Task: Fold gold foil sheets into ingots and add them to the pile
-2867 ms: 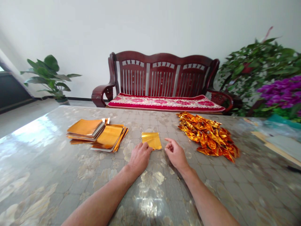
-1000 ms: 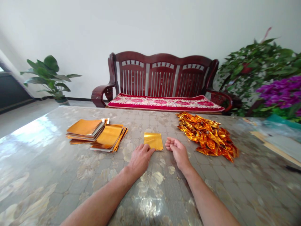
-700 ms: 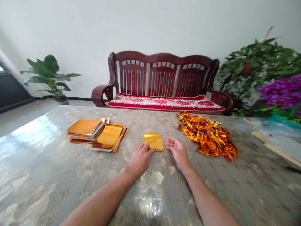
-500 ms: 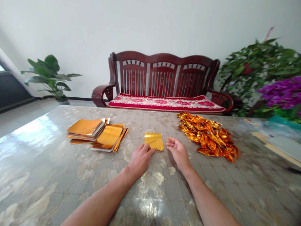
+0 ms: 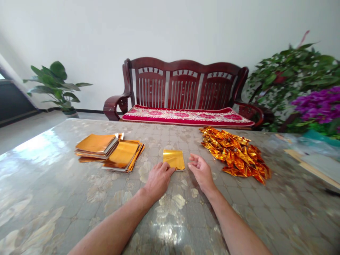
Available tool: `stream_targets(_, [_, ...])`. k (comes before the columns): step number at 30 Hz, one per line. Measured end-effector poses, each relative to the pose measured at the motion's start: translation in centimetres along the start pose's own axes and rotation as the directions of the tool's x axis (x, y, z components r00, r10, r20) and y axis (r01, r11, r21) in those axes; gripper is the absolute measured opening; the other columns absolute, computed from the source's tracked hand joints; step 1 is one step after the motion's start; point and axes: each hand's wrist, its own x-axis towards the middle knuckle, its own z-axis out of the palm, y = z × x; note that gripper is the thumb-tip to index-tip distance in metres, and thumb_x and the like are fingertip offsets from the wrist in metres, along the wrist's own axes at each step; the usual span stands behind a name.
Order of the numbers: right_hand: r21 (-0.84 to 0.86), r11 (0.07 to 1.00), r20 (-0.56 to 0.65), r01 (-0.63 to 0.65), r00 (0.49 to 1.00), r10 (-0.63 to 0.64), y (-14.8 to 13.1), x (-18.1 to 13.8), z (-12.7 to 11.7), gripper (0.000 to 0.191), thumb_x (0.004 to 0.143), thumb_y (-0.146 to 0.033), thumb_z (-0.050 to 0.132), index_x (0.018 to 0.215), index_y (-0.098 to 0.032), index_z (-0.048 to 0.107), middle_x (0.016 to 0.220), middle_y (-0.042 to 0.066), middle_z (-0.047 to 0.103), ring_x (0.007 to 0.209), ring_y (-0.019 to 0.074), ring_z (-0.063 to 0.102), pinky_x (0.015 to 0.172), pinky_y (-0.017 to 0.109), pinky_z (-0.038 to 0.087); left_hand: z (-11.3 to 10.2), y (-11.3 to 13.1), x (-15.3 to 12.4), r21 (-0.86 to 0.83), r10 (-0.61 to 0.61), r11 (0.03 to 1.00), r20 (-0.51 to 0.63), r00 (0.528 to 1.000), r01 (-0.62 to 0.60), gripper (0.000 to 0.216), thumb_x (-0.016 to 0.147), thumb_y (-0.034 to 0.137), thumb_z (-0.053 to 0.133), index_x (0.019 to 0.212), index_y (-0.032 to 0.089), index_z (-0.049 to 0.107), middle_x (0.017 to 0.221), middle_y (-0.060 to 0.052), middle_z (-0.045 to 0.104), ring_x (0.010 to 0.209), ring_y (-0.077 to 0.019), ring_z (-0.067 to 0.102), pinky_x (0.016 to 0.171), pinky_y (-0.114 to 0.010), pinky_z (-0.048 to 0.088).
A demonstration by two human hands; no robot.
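A small sheet of gold foil paper [image 5: 174, 158] lies on the table in front of me, its upper face shiny and a pale edge showing along the near side. My left hand [image 5: 158, 178] holds its near left corner, with fingers and thumb closed on it. Just right of the sheet hovers my right hand [image 5: 200, 170], apart from the paper, its fingers loosely bent and nothing visible in them. To the left sit two overlapping stacks of gold foil sheets [image 5: 124, 153]. A heap of folded gold foil pieces [image 5: 236, 152] spreads out on the right.
The table [image 5: 111, 219] has a glossy, flower-patterned cover. Clear plastic bags and pale flat sheets [image 5: 316, 161] lie at its right side. Behind it stands a dark red wooden bench [image 5: 183, 85] with a red patterned cushion. Potted plants [image 5: 57, 85] and purple flowers flank it.
The right hand's fingers have bent slightly while it stays beside the sheet. The left hand and the foil paper look the same.
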Motion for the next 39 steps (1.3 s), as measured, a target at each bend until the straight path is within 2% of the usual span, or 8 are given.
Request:
stream_targets(7, [-0.030,1.000,-0.008,0.008,1.000,-0.008,-0.9,-0.4,0.1,0.054,0.066,-0.027,0.064,0.119,-0.019,0.060,0.098,0.004,0.066,0.071,0.0146,0.060,0.068,0.028,0.050,-0.2,0.1,0.0,-0.017,-0.001,1.000,-0.002,1.000,0.001,0.036,0.095,0.017,0.045,0.124,0.029,0.062,0.111,-0.006,0.062,0.102,-0.0226,0.054,0.089,-0.036,0.049])
stream_targets(13, [-0.005,1.000,0.042,0.003,0.999,-0.003,-1.0,-0.6,0.2,0.051,0.072,-0.032,0.063,0.120,-0.016,0.059,0.075,-0.001,0.062,0.065,0.0164,0.057,0.060,0.027,0.046,-0.3,0.1,0.0,-0.006,-0.005,1.000,0.001,1.000,0.005,0.035,0.095,0.017,0.046,0.123,0.029,0.062,0.111,-0.006,0.061,0.102,-0.0229,0.054,0.088,-0.035,0.049])
stream_targets(17, [-0.207,0.970,0.100,0.128,0.989,-0.109,-1.0,-0.8,0.0,0.037,0.081,-0.034,0.056,0.113,-0.017,0.066,0.084,0.003,0.066,0.074,0.0186,0.060,0.070,0.031,0.048,-0.2,0.1,0.0,0.004,-0.003,1.000,0.000,1.000,0.003,0.033,0.095,0.017,0.046,0.122,0.028,0.062,0.110,-0.006,0.061,0.101,-0.0231,0.054,0.088,-0.036,0.049])
stream_targets(21, [-0.422,0.846,0.245,0.326,0.939,-0.240,-1.4,-1.1,0.1,0.031,0.093,-0.035,0.045,0.108,-0.022,0.070,0.102,0.007,0.066,0.098,0.0210,0.062,0.089,0.033,0.046,-0.1,0.1,0.0,0.017,0.004,1.000,-0.002,1.000,-0.004,0.034,0.096,0.018,0.046,0.124,0.028,0.061,0.112,-0.006,0.061,0.101,-0.0231,0.054,0.088,-0.036,0.049])
stream_targets(26, [-0.587,0.732,0.324,0.346,0.929,-0.180,-1.9,-1.4,0.7,0.031,0.097,-0.034,0.042,0.101,-0.025,0.071,0.097,0.005,0.063,0.095,0.0194,0.062,0.085,0.030,0.045,0.0,0.1,-0.2,0.013,0.011,1.000,-0.008,1.000,-0.011,0.033,0.096,0.018,0.046,0.124,0.028,0.061,0.112,-0.006,0.062,0.101,-0.0224,0.055,0.088,-0.035,0.049])
stream_targets(30, [-0.646,0.690,0.326,0.326,0.935,-0.137,-2.1,-1.5,1.0,0.021,0.094,-0.032,0.050,0.089,-0.025,0.069,0.094,0.003,0.062,0.089,0.0185,0.062,0.078,0.029,0.043,0.2,-0.1,-0.2,-0.079,-0.006,0.997,-0.063,0.998,0.001,0.032,0.099,0.022,0.043,0.123,0.028,0.063,0.110,-0.005,0.064,0.100,-0.0210,0.057,0.089,-0.033,0.049])
stream_targets(33, [-0.647,0.699,0.300,0.304,0.945,-0.133,-2.0,-1.6,1.0,0.013,0.089,-0.029,0.056,0.083,-0.024,0.067,0.093,0.002,0.062,0.085,0.0177,0.060,0.073,0.028,0.042,0.5,-0.6,0.0,-0.232,-0.103,0.970,-0.116,0.988,0.074,0.032,0.101,0.025,0.041,0.122,0.025,0.064,0.108,-0.005,0.065,0.102,-0.0192,0.060,0.091,-0.031,0.049])
stream_targets(39, [-0.599,0.727,0.335,0.336,0.930,-0.153,-1.9,-1.6,0.7,0.009,0.088,-0.025,0.056,0.083,-0.024,0.064,0.088,0.001,0.066,0.085,0.0179,0.060,0.075,0.028,0.041,0.9,-1.5,0.7,-0.405,-0.206,0.903,-0.118,0.971,0.143,0.022,0.095,0.023,0.055,0.107,0.019,0.072,0.099,-0.006,0.068,0.099,-0.0198,0.062,0.090,-0.030,0.048])
